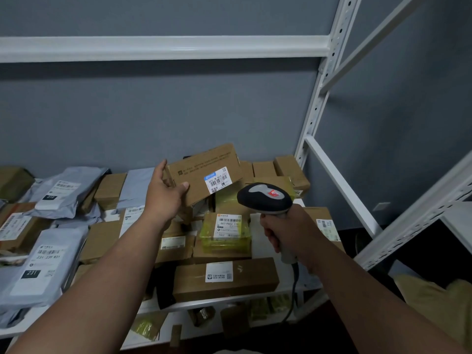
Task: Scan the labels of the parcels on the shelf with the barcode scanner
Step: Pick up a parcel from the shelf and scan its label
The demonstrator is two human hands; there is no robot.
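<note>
Nearest the camera, both forearms reach in from the bottom edge, cut off above the elbow. The right hand (288, 232) has its grip clamped round the handle of the barcode scanner (265, 196), fingers curled so that most of the handle is hidden; a dark cable (293, 290) hangs below the fist. The scanner's dark head, with a grey top and a small red sticker, tilts up and left toward the lifted box (207, 172). The left hand (163, 192) holds that brown cardboard box by its left end, thumb on the front face and fingers behind it, out of sight, so the box hangs tilted above the pile. Its white label (217, 180) with a barcode faces the camera; the print is too small to read. Under the hands, the white shelf (224, 301) carries a crowded heap: a long brown box (226, 278) at the front edge, a yellow taped parcel (226, 231) behind it, grey mailing bags (42, 267) to the left, and more brown boxes against the grey wall (178, 108). Packages on the shelf below are dim and unclear.
</note>
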